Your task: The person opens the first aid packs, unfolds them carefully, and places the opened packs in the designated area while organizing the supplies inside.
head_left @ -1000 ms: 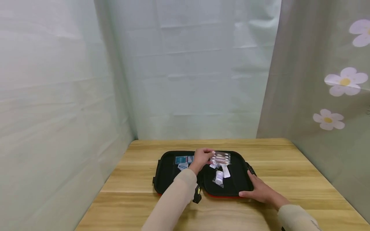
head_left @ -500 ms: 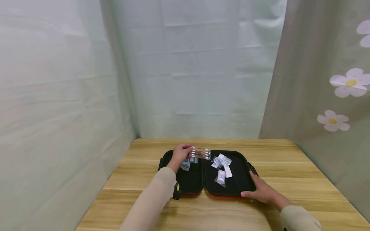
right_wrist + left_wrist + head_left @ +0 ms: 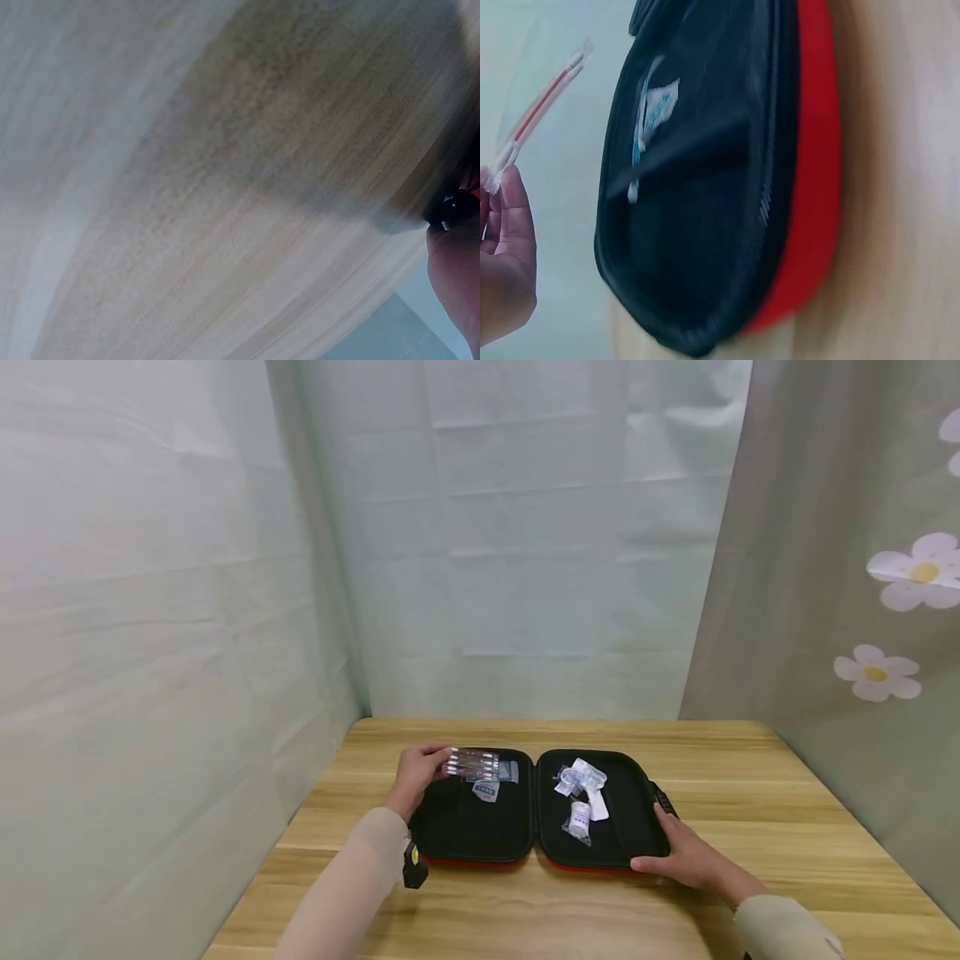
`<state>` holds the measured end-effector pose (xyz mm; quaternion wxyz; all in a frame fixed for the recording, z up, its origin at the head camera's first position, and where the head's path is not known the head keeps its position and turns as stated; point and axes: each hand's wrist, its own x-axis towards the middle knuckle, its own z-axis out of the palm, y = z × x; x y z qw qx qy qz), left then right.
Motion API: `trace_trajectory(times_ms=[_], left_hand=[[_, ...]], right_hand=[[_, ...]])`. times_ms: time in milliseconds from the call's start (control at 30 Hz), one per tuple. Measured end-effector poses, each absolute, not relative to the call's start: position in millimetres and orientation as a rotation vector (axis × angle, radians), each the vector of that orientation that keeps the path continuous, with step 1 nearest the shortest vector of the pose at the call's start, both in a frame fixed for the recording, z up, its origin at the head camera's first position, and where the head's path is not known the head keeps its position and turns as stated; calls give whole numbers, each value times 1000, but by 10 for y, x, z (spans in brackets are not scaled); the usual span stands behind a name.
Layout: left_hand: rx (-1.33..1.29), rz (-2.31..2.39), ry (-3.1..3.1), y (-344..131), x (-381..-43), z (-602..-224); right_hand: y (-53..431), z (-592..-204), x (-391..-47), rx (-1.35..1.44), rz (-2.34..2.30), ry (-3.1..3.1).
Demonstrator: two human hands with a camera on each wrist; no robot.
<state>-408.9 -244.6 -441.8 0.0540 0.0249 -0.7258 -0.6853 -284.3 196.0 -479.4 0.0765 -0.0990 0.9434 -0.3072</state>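
Note:
A black-lined case [image 3: 480, 837] with a red outer shell lies unfolded on the table, its two halves side by side. My left hand [image 3: 414, 777] pinches one end of a clear packet of cotton swabs [image 3: 474, 764] over the left half. In the left wrist view the packet [image 3: 546, 101] sticks out from the fingertips, above the case's rim. Small blue-and-white sachets [image 3: 487, 789] lie in that half, partly covered by the packet. My right hand [image 3: 686, 856] grips the front right corner of the right half, thumb along the front edge and fingers at the side.
In the right half lie a bagged white roll [image 3: 579, 820] and crumpled clear-and-white packages [image 3: 588, 774]. A black strap handle [image 3: 663, 800] sits on the case's right side. Pale curtains [image 3: 540, 568] hang behind the wooden table [image 3: 570, 918] and along both sides.
My left hand has carried the cotton swab packet from over the right half leftward to over the left half, uncovering the packages at right. The right hand keeps its grip on the corner.

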Motion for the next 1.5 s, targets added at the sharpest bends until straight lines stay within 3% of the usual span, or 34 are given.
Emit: trace_trajectory(times_ms=[633,1500], left_hand=[[284,-2099,-2243,-3182,-3852,-4711],[221,-1982,-2373,-2985,-3819,-4829]], right_hand=[[1949,-4779,-2835,-283,-932,2820],[1946,-4778,-2844,-276,-918,2829]])
